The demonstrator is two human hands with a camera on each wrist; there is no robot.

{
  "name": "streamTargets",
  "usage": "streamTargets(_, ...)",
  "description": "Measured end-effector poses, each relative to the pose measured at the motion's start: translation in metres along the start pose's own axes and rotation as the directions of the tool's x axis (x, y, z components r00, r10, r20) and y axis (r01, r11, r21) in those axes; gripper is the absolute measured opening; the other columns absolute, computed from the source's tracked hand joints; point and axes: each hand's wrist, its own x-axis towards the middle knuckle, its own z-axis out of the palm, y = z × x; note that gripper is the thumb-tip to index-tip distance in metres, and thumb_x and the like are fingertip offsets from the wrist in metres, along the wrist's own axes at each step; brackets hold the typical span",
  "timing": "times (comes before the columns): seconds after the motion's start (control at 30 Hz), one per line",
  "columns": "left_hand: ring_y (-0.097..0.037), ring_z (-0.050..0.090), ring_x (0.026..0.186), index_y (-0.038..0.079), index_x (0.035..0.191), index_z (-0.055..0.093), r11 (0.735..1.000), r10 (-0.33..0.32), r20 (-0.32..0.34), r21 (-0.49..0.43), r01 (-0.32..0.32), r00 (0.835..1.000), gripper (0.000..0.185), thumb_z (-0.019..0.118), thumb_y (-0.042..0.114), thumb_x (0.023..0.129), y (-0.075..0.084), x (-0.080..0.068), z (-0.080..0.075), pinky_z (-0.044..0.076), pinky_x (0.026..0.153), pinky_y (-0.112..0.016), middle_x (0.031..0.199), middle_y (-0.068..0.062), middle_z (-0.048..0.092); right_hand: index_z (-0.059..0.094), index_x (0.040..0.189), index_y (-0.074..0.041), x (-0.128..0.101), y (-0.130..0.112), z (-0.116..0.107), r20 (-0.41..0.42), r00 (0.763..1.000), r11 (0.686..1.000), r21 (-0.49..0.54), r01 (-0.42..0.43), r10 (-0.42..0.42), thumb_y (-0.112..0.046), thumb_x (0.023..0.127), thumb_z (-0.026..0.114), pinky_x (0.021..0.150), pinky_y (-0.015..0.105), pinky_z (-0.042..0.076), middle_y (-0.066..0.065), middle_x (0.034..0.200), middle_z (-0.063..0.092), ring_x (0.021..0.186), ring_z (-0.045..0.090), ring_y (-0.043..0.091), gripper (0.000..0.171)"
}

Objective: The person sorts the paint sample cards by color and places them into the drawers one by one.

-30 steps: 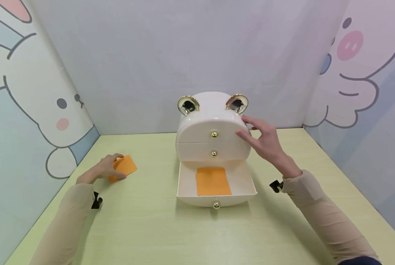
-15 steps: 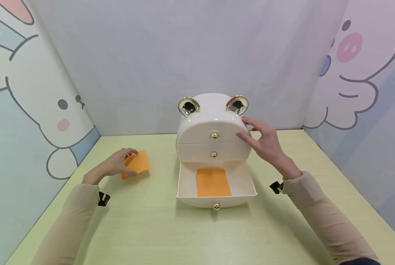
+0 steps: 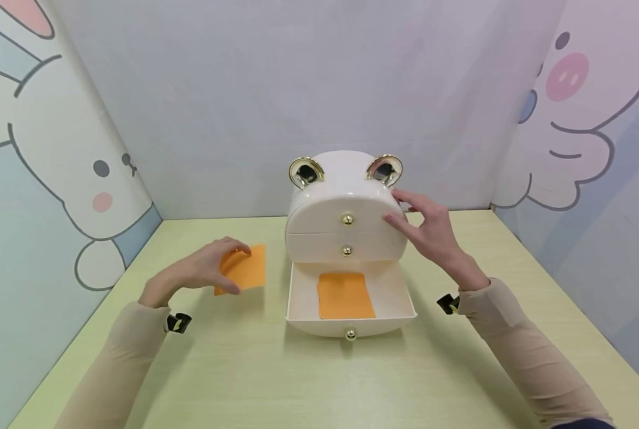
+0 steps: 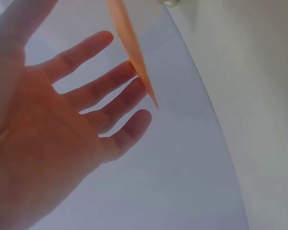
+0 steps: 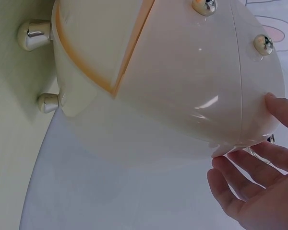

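In the head view, a white frog-eyed drawer box stands on the table with its bottom drawer pulled out. An orange square sheet lies inside that drawer. To the left, my left hand holds another orange square sheet between thumb and fingertips, raised off the table. The left wrist view shows this sheet nearly edge-on against the fingers; the thumb tip is out of frame. My right hand grips the box's upper right edge, thumb on the front and fingers at the side.
Two upper drawers with gold knobs sit flush in the box. Gold-rimmed eyes stick up on top. Walls with cartoon animals enclose the pale table at the back and both sides.
My left hand has carried its orange sheet to the right, toward the drawer box, turning the sheet flatter to view. The right hand and the box have stayed put.
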Motion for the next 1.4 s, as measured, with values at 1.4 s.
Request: streamTargets(1.4, -0.023, 0.047, 0.112, 0.013, 0.106, 0.06, 0.911, 0.393, 0.0, 0.139, -0.389, 0.92, 0.056, 0.083, 0.047, 0.068, 0.138, 0.053, 0.047, 0.039, 0.098, -0.038, 0.11, 0.0, 0.061, 0.067, 0.121, -0.006, -0.001, 0.001, 0.001, -0.015, 1.0, 0.999, 0.034, -0.011, 0.012, -0.005, 0.075, 0.081, 0.082, 0.026, 0.048, 0.015, 0.114, 0.071, 0.106, 0.064, 0.028, 0.049)
